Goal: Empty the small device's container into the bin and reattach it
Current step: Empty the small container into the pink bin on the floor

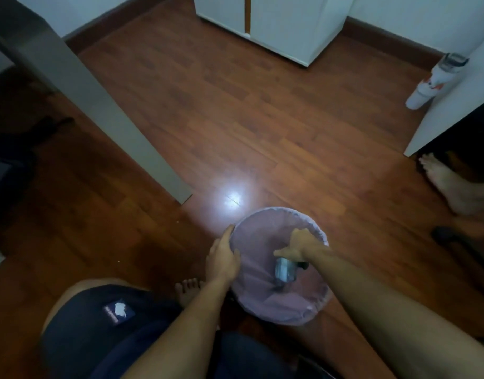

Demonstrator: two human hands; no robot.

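A round bin (303, 310) lined with a pale pink bag stands on the wooden floor just ahead of me. My left hand (221, 258) grips the bin's left rim. Over the bin's opening, my right hand (299, 243) holds a small clear container (284, 270), which hangs below the hand and points down into the bag. A dark part sticks out beside my right wrist. A white hand-held device (432, 83) leans against the white furniture at the far right.
A grey table leg (104, 113) slants across the left. A white cabinet (276, 23) stands at the back. Another person's bare foot (448, 184) rests at the right near a white panel (454, 105). My own foot (187, 292) is left of the bin.
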